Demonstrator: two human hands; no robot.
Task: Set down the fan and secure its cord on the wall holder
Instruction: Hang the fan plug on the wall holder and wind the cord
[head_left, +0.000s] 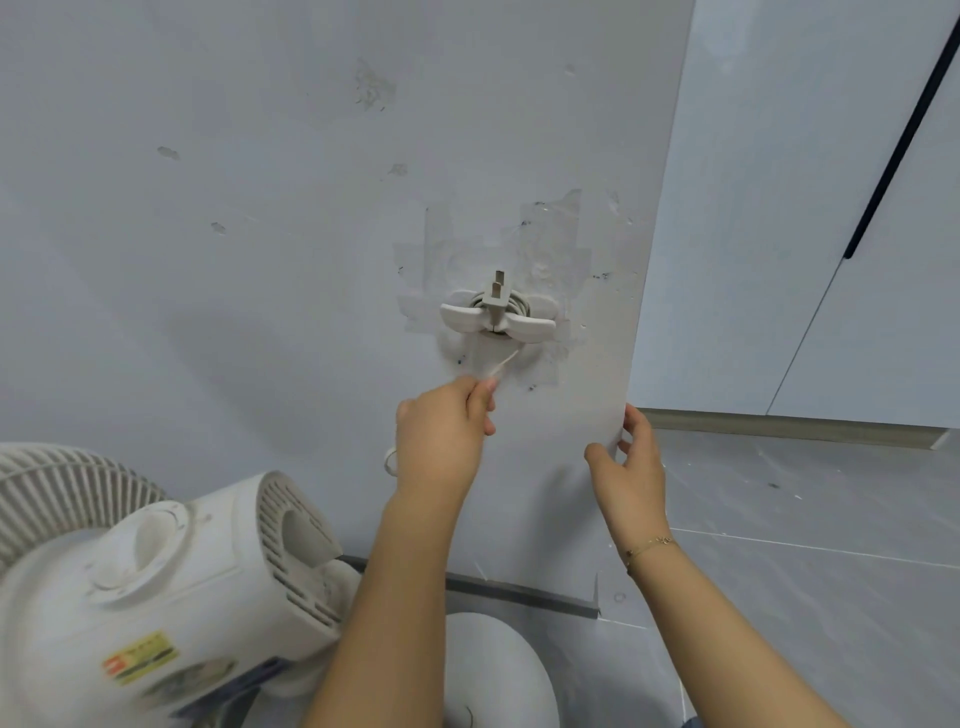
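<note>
Two hands, one fan, one cord, one wall holder.

Fan (171, 587): white, standing on the floor at the foot of the wall (260, 208), its round base (498, 670) just out from the skirting. I judge it already set down, close under the holder so the cord reaches without strain.

Wall holder (497, 322): a two-winged cleat stuck to the wall near its right-hand corner edge, among old tape marks. Several turns of cord (503, 358) lie behind the wings. The plug (496, 301) stands upright at the centre, prongs up, seemingly wedged there so the coil cannot unwind.

My left hand (441, 431): closed on the cord just below the holder, pinching the strand between thumb and fingers and drawing it taut from the cleat. A loop of slack shows beside my wrist.

My right hand (631, 467): loose and holding nothing, fingers resting on the wall's corner edge, I think to steady me.

Remaining, by my estimate: take up the last slack.
</note>
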